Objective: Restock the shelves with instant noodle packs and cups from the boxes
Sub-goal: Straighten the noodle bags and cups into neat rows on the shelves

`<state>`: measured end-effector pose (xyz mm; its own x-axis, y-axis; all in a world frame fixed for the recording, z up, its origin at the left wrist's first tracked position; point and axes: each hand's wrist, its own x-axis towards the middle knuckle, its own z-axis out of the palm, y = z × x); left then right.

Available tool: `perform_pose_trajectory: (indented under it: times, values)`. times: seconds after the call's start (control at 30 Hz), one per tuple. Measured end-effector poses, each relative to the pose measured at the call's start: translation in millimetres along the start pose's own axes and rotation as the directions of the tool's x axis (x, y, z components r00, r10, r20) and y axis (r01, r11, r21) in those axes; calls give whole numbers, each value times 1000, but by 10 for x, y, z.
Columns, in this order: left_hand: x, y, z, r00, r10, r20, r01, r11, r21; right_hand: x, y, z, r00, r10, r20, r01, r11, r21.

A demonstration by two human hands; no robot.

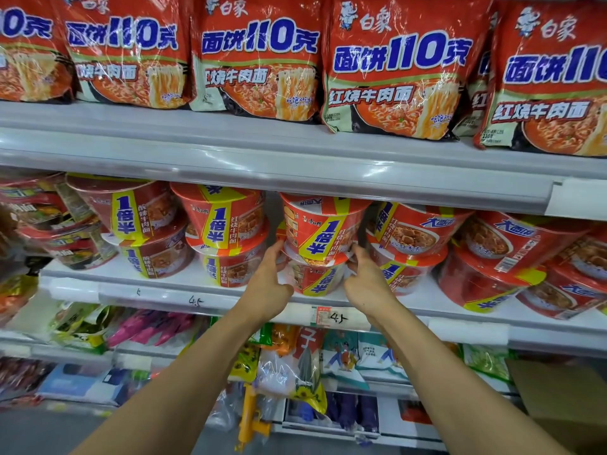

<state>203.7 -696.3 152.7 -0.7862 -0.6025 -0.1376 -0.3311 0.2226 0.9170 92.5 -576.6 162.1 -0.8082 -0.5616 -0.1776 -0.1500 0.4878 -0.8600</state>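
head view: both hands (269, 284) (368, 284) around upper noodle cup (323, 229)

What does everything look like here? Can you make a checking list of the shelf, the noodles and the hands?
Surface: middle shelf, white, handwritten price labels on its front edge.
Job's things: top noodle bowl stacked on a lower bowl; red noodle packs on the shelf above.
Clutter: mixed snack bags on the shelves below.
Hands: left hand and right hand hold the top noodle bowl at its sides.
Cables: nothing seen.
Surroundings: cardboard box at lower right.
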Motion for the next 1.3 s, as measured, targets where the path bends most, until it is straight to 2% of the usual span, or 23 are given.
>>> perform_pose_trajectory:
  times: [0.1, 0.23, 0.4, 0.53, 1.1, 1.2, 1.3]
  values:
    - [-12, 15, -24, 1000, 3, -5, -3, 1000, 29, 11, 20, 4, 999, -11, -32, 11, 1000, 22]
    - [-30, 82, -53, 996, 80, -38, -79, 996, 37, 62, -23, 7, 991, -60, -121, 61, 998, 4]
    - [-44, 127, -58, 997, 78, 22, -78, 997, 17, 39, -61, 18, 995, -64, -82, 65, 998, 12]
    - [-46, 112, -38, 998, 64, 18, -64, 998, 16, 28, -48, 12, 994, -84, -69, 87, 995, 41]
    - [-84, 165, -32, 998, 52, 22, -53, 998, 46, 5, -56, -5, 994, -103, -38, 99, 992, -76]
    - [-131, 206, -21, 997, 80, 16, -81, 996, 43, -22, -56, -35, 992, -116, -47, 115, 993, -28]
    - [-176, 219, 37, 991, 121, -58, -116, 989, 95, -70, -19, -40, 992, -108, -62, 111, 993, 31]
